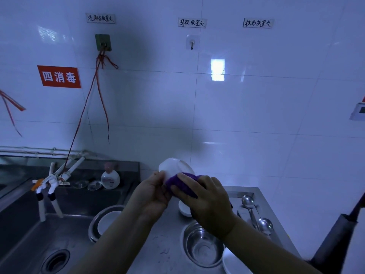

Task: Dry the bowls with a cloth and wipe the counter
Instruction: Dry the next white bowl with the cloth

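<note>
My left hand is gripping a small white ceramic bowl, tilted with its base facing the wall, above the stainless-steel bench. My right hand is pressing a purple cloth against the bowl's side, fingers curled over the fabric. On the bench below are lying another white bowl, a round steel bowl, a white dish and metal spoons. In the sink at my left, a steel basin is holding a white plate.
</note>
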A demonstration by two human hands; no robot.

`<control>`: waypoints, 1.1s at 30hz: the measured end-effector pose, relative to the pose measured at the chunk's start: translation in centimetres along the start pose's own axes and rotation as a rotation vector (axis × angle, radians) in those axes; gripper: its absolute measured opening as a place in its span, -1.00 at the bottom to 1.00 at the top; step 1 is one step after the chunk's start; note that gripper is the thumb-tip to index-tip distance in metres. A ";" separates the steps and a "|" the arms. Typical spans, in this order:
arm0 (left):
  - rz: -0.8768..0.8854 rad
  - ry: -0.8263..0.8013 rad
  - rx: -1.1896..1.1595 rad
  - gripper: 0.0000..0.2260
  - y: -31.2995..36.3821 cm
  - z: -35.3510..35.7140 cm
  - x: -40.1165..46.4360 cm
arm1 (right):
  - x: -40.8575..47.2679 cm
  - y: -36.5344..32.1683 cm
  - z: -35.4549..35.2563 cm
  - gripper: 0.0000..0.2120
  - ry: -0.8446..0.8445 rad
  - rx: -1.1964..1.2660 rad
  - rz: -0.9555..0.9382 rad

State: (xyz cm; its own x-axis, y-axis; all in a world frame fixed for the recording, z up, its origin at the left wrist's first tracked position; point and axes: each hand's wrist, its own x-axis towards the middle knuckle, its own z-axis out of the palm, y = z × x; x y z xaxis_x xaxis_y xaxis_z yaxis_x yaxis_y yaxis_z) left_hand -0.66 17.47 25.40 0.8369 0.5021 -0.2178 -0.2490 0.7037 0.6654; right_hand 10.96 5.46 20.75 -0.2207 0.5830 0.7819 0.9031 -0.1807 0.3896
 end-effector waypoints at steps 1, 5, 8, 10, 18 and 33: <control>-0.010 0.014 -0.027 -0.77 0.2 0.1 0.1 | -0.4 0.1 0.0 -0.67 0.003 0.001 -0.023; 0.009 0.031 -0.138 -0.80 0.8 0.4 0.5 | -1.5 0.9 0.0 -0.61 0.045 0.026 -0.041; -0.002 0.003 -0.199 -0.81 1.0 0.5 0.7 | -1.5 1.2 -0.1 -0.60 0.123 0.068 0.019; -0.021 -0.012 -0.238 -0.81 0.9 0.3 0.9 | -1.2 1.0 0.0 -0.70 0.163 0.099 0.070; -0.089 -0.058 -0.282 -0.66 -0.2 0.2 0.6 | 0.6 -1.1 0.5 -0.73 0.130 0.059 0.111; -0.119 -0.130 -0.330 -0.66 -0.5 -0.3 0.0 | 0.2 -0.9 0.5 -0.68 0.299 0.424 0.513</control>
State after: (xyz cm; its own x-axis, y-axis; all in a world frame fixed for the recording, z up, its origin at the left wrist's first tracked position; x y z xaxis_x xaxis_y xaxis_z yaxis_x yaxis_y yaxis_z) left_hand -0.67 17.27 24.89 0.9193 0.3534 -0.1730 -0.2719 0.8883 0.3701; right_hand 10.29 6.12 20.30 0.2321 0.2556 0.9385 0.9716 -0.0152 -0.2362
